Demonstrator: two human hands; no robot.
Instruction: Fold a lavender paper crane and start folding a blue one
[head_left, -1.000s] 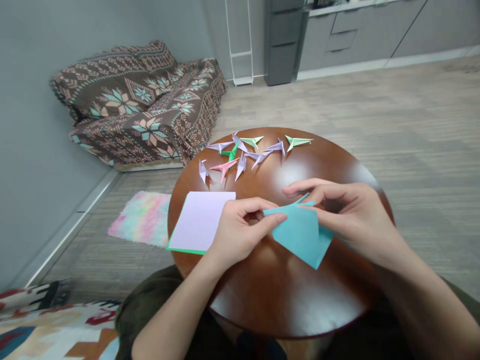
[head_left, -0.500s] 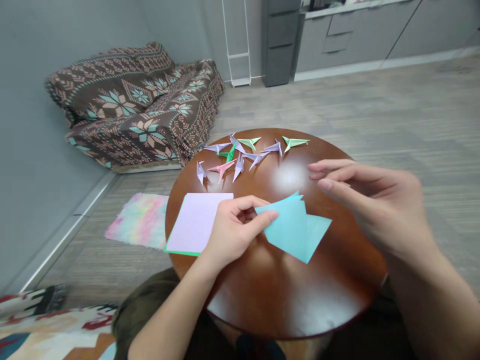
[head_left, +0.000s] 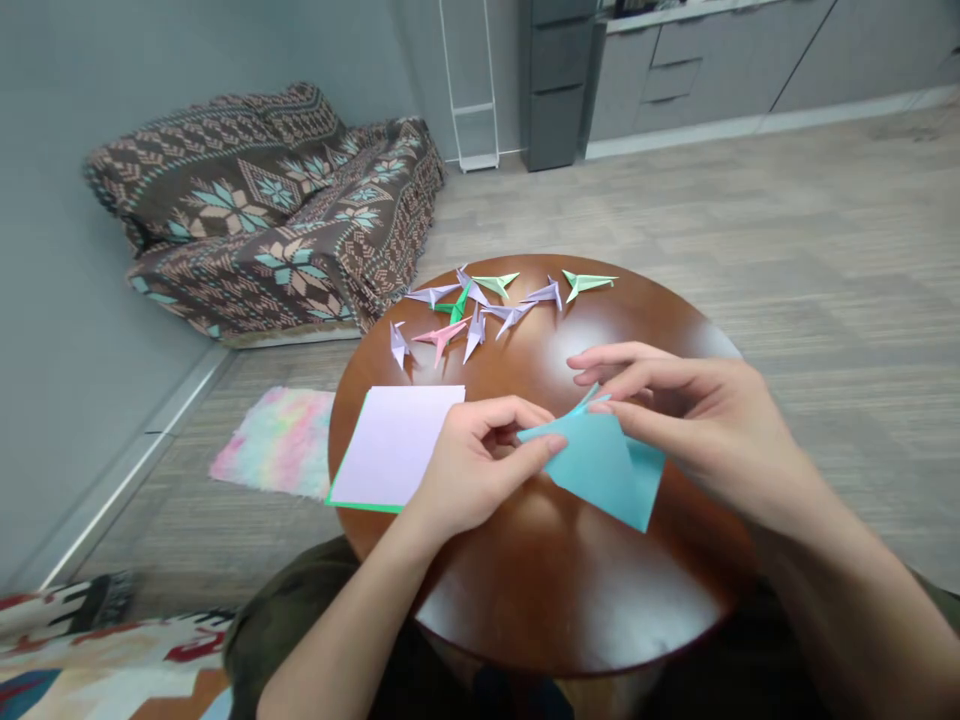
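A light-blue sheet of origami paper (head_left: 592, 455), partly folded with loose flaps at its top, is held above the round table. My left hand (head_left: 487, 455) pinches its left corner between thumb and fingers. At its upper edge, my right hand (head_left: 682, 410) has thumb and index finger closed on a flap, while the other fingers reach out beyond it. Left of my left hand lies a stack of square paper (head_left: 397, 440), lilac on top with a green edge showing below.
Several folded paper birds, among them a pink bird (head_left: 441, 340) and a green bird (head_left: 589, 284), stand at the far side of the brown table (head_left: 570, 620). Beyond are a covered sofa (head_left: 300, 220), a fluffy rug (head_left: 274, 440) and grey cabinets (head_left: 675, 80).
My right hand has come down and left from the air onto the paper's upper flap. The blue paper has tilted and shifted slightly right, still in my left hand.
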